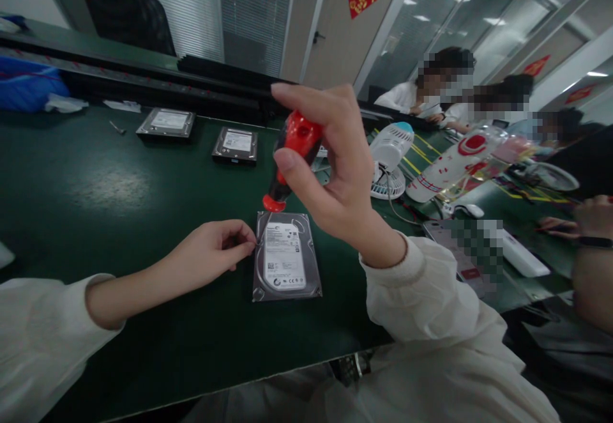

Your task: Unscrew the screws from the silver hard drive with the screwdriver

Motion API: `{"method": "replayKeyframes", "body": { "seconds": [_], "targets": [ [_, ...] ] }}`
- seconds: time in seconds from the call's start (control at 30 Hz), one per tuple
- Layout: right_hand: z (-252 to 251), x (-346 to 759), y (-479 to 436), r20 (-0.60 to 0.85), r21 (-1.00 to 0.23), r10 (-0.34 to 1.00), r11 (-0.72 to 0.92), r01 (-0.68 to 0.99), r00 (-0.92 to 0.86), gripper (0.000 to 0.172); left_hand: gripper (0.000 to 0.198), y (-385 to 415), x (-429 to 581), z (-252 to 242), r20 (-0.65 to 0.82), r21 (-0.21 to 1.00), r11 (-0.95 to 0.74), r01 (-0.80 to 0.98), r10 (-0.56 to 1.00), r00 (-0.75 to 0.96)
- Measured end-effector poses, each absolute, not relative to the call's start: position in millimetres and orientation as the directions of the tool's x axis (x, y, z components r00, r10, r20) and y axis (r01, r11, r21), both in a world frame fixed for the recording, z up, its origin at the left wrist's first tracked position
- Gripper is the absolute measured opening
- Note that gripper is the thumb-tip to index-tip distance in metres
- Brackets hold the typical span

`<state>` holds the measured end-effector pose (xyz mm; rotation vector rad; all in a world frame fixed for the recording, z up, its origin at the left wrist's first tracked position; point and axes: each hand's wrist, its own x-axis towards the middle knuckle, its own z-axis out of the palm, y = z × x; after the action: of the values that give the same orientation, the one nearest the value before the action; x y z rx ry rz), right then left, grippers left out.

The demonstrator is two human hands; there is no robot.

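A hard drive [285,257] with a white label lies flat on the dark green tabletop in front of me. My right hand [335,167] is closed around the red and black handle of a screwdriver [297,145], held tilted above the drive. Its thin shaft points down at the drive's upper left part; whether the tip touches is hard to see. At the drive's left edge, my left hand [215,250] has its thumb and forefinger closed against the side, the other fingers curled under.
Two more hard drives, one [166,123] at the back left and another [235,145] nearer the middle, lie on the table. To the right stand a white fan [390,154], a patterned bottle [445,164] and a phone [454,250]. Another person's arm [594,231] rests at far right.
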<state>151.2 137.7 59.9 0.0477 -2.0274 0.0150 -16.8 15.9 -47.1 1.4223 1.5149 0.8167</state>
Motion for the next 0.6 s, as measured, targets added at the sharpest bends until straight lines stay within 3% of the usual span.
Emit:
{"method": "replayKeyframes", "body": {
  "seconds": [0.17,0.3,0.5,0.6],
  "targets": [
    [62.7,152.9,137.9,0.871,0.013,-0.081,0.990,-0.142,-0.485,0.040,0.026,16.9,-17.2,-47.9,-0.166,0.903,0.134,0.409,0.985,0.043],
    [62.6,152.9,136.4,0.835,-0.050,-0.020,0.992,-0.113,-0.549,0.042,0.026,16.8,-16.9,-49.0,-0.170,0.907,0.140,0.398,0.985,0.040],
    [59.7,149.5,140.9,0.918,-0.049,-0.003,0.991,-0.122,-0.397,0.031,0.025,16.5,-17.1,-50.2,-0.162,0.905,0.134,0.404,0.986,0.034],
    [59.2,150.3,143.8,0.902,-0.108,0.017,0.976,-0.188,-0.431,0.034,0.026,16.7,-17.5,-51.0,-0.162,0.909,0.135,0.395,0.986,0.037]
  ]
}}
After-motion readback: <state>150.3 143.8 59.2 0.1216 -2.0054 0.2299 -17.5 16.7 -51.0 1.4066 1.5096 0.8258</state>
